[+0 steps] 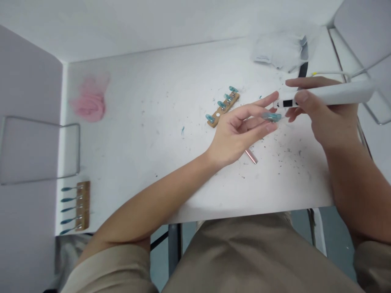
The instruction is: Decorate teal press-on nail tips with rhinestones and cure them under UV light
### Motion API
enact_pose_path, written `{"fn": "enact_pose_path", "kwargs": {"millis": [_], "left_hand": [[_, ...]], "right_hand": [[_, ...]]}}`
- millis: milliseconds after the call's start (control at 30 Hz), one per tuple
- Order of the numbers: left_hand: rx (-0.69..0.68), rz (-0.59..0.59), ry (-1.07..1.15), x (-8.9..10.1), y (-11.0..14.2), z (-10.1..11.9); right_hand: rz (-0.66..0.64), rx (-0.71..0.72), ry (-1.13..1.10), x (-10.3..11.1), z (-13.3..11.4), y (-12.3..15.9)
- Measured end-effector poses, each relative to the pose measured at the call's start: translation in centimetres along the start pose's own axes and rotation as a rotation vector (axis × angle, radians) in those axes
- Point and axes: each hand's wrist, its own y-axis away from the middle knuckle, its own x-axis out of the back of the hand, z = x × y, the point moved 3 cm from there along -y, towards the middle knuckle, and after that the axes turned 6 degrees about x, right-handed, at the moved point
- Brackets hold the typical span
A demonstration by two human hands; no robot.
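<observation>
My left hand [235, 130] is closed, pinching a glossy teal false nail [273, 117] between thumb and fingers. My right hand [326, 110] wraps round a long white handheld device [339, 94] with a small black display. The device's front end sits just above the teal nail, close to my left fingertips; whether they touch I cannot tell. Behind my left hand lies a wooden strip [217, 116] carrying several teal false nails on small metal stands. From under my left wrist pokes a slim pinkish metal rod [251, 156].
Dark specks and shavings are scattered over the white table [137, 134]. A bunched pink cloth [89, 106] lies far left. Near the left front edge rests a second wooden strip [83, 205] with several dark teal nails. Clear plastic packaging [279, 51] and a white cable [332, 73] are at the back right.
</observation>
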Motion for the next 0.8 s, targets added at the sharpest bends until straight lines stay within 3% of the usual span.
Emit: {"fn": "enact_pose_path", "kwargs": {"millis": [267, 433, 633, 800], "left_hand": [[0.059, 0.008, 0.059, 0.5, -0.2, -0.6], [0.033, -0.011, -0.035, 0.5, -0.1, -0.3], [-0.045, 0.103, -0.220, 1.4, 0.2, 0.3], [0.015, 0.171, -0.194, 1.7, 1.5, 1.1]], "right_hand": [[0.022, 0.016, -0.036, 0.4, 1.2, -0.7], [0.139, 0.006, -0.023, 0.8, 1.8, -0.6], [0.190, -0.015, -0.048, 0.9, 2.3, -0.5], [0.209, -0.046, -0.046, 1.2, 2.1, -0.9]]}}
